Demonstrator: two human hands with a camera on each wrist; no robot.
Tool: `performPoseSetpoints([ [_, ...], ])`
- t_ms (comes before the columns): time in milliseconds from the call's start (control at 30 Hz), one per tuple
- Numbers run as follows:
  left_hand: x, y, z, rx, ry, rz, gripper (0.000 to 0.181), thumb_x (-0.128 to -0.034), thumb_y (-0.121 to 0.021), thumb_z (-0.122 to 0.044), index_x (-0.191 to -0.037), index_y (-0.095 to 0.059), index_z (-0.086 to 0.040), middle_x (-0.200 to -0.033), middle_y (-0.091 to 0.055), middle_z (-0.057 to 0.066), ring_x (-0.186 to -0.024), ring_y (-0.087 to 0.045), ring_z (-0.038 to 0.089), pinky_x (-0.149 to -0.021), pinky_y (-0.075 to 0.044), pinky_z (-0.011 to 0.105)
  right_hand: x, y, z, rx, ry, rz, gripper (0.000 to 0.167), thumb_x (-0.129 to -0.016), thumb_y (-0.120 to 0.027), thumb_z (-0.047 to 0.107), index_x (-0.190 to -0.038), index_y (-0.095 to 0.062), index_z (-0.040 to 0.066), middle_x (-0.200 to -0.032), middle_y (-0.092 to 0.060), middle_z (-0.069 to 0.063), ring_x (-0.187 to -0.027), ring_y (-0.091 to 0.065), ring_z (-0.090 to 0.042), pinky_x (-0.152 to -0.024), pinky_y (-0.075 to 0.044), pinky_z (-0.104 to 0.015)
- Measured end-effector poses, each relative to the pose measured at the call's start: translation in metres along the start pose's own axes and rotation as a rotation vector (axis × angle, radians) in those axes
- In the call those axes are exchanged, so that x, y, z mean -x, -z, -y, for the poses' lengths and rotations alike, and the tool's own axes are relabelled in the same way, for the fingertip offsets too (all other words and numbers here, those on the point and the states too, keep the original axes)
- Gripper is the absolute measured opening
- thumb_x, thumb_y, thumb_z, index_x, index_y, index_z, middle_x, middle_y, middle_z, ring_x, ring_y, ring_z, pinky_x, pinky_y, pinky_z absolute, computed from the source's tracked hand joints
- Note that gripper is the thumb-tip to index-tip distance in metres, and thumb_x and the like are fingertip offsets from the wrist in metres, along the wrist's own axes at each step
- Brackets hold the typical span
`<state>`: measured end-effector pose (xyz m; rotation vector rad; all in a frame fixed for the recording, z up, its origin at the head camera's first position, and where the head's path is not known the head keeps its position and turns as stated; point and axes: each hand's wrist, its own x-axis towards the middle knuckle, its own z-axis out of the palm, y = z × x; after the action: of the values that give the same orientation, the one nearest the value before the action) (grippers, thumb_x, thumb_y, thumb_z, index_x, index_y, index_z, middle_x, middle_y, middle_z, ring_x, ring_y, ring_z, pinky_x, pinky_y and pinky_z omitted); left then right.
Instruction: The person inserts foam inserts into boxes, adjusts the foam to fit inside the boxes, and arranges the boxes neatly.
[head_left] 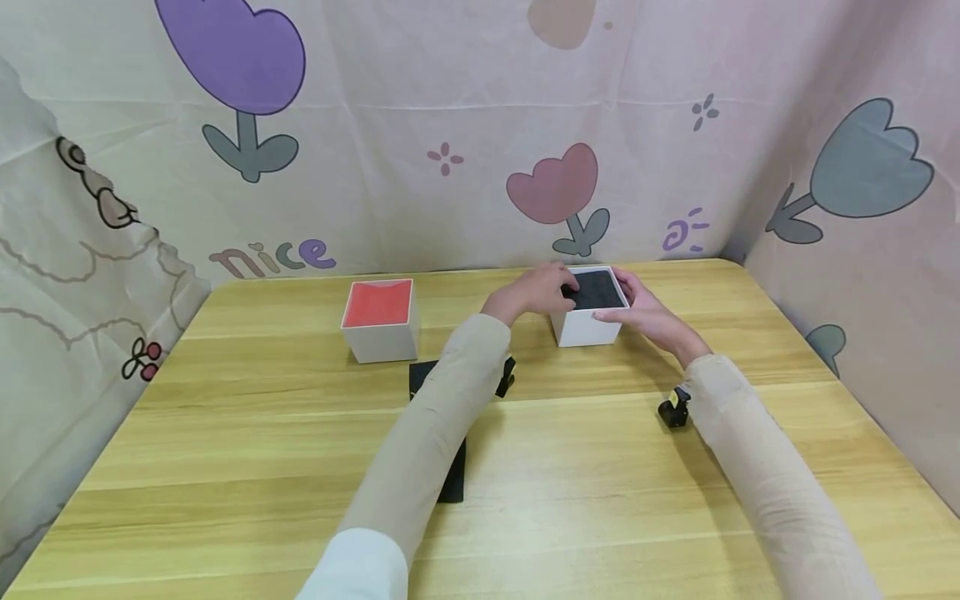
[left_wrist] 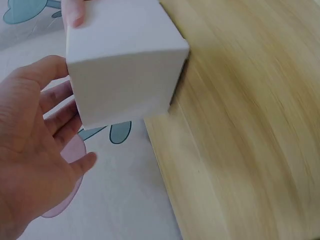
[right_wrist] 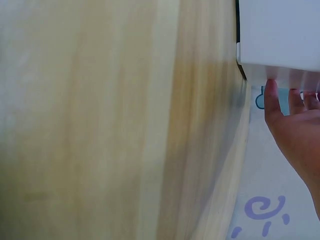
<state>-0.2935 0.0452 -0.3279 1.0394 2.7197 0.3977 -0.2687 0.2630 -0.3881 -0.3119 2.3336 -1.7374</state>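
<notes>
A white box (head_left: 587,328) holding a dark, cloth-like filling (head_left: 596,292) stands at the back right of the table. My right hand (head_left: 651,314) grips its right side, thumb on the front face and fingers farther back. In the right wrist view, fingertips (right_wrist: 271,87) press the box wall. My left hand (head_left: 534,292) reaches over the left rim, its fingers loosely bent at the dark filling. From the left wrist, that hand (left_wrist: 37,135) appears beside the open top, some fingertips hidden behind the box edge.
Left of it stands another white box (head_left: 382,343) with a red filling (head_left: 378,302). A flat black item (head_left: 452,479) lies on the wooden table (head_left: 570,492), partly covered by my left forearm. Behind the table hangs a patterned cloth (head_left: 420,208).
</notes>
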Motion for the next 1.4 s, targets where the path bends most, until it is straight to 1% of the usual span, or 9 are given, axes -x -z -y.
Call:
performPoseSetpoints([
  [100,0.0,0.002,-0.001,0.098,0.014,-0.025,0.029,-0.0921,-0.063,-0.018,-0.117,-0.066,-0.004,-0.126,-0.056,0.01,-0.116,-0.048,0.02,-0.101,-0.037,0.028,-0.002,0.0,0.0,-0.007,0.002,0.0,0.094,-0.088,-0.069,0.007,-0.154,-0.001,0.004,-0.159,-0.01,-0.016,-0.142,-0.016,-0.027,-0.114,-0.019,-0.043],
  [200,-0.001,0.002,-0.002,0.134,0.026,-0.05,0.026,-0.0899,-0.065,-0.015,-0.113,-0.068,-0.003,-0.12,-0.058,0.01,-0.112,-0.049,0.02,-0.098,-0.039,0.028,-0.002,0.0,0.0,-0.005,-0.001,0.003,0.095,-0.088,-0.069,0.008,-0.154,-0.001,0.005,-0.158,-0.011,-0.016,-0.142,-0.017,-0.027,-0.114,-0.02,-0.044],
  [367,0.0,-0.005,-0.003,0.069,0.024,-0.06,0.03,-0.0942,-0.06,-0.019,-0.121,-0.066,-0.006,-0.13,-0.054,0.01,-0.121,-0.044,0.022,-0.104,-0.035,0.03,0.001,-0.001,0.002,-0.01,-0.007,-0.001,0.094,-0.088,-0.068,0.005,-0.154,-0.001,0.005,-0.159,-0.01,-0.016,-0.142,-0.017,-0.028,-0.114,-0.019,-0.044],
  [567,0.012,-0.013,0.011,-0.027,-0.108,-0.059,0.041,-0.0998,-0.051,-0.025,-0.133,-0.057,-0.002,-0.141,-0.048,0.013,-0.133,-0.038,0.023,-0.112,-0.025,0.029,0.002,-0.003,0.002,-0.023,0.0,-0.003,0.094,-0.087,-0.067,0.002,-0.154,0.0,0.004,-0.159,-0.009,-0.017,-0.142,-0.016,-0.029,-0.114,-0.017,-0.044],
  [733,0.037,-0.008,0.026,-0.019,-0.139,-0.053,0.046,-0.0995,-0.049,-0.027,-0.139,-0.051,-0.003,-0.148,-0.04,0.013,-0.139,-0.029,0.025,-0.114,-0.018,0.031,0.0,-0.004,0.001,-0.027,0.015,-0.011,0.094,-0.086,-0.067,0.001,-0.154,-0.001,0.003,-0.158,-0.011,-0.018,-0.142,-0.017,-0.028,-0.114,-0.017,-0.043],
  [967,0.075,0.002,0.044,-0.042,-0.158,-0.101,0.049,-0.0972,-0.056,-0.025,-0.139,-0.05,0.0,-0.146,-0.043,0.017,-0.138,-0.031,0.03,-0.115,-0.018,0.039,0.0,-0.003,0.0,-0.036,0.018,-0.022,0.094,-0.086,-0.067,0.0,-0.154,-0.002,0.003,-0.158,-0.012,-0.017,-0.142,-0.017,-0.027,-0.115,-0.016,-0.042],
  [1133,0.106,0.003,0.053,0.058,-0.112,-0.14,0.055,-0.096,-0.059,-0.024,-0.142,-0.044,0.002,-0.145,-0.042,0.017,-0.137,-0.03,0.03,-0.114,-0.02,0.04,0.001,-0.003,0.002,-0.02,-0.001,-0.018,0.094,-0.087,-0.067,0.001,-0.154,-0.002,0.003,-0.159,-0.011,-0.017,-0.142,-0.016,-0.027,-0.115,-0.016,-0.042],
  [1267,0.134,0.002,0.061,0.169,-0.099,-0.132,0.058,-0.0964,-0.059,-0.024,-0.144,-0.04,0.002,-0.146,-0.04,0.017,-0.138,-0.027,0.032,-0.113,-0.022,0.045,0.002,-0.002,0.006,-0.033,-0.012,-0.013,0.093,-0.086,-0.066,-0.002,-0.153,-0.002,0.001,-0.158,-0.01,-0.019,-0.142,-0.015,-0.029,-0.115,-0.016,-0.043],
  [1400,0.163,-0.004,0.069,0.236,-0.075,-0.117,0.058,-0.0961,-0.06,-0.026,-0.145,-0.04,0.0,-0.146,-0.04,0.016,-0.136,-0.03,0.032,-0.111,-0.027,0.047,0.002,-0.002,0.009,-0.05,-0.016,-0.011,0.093,-0.085,-0.065,-0.006,-0.152,-0.001,-0.002,-0.158,-0.01,-0.02,-0.142,-0.014,-0.031,-0.115,-0.015,-0.044],
])
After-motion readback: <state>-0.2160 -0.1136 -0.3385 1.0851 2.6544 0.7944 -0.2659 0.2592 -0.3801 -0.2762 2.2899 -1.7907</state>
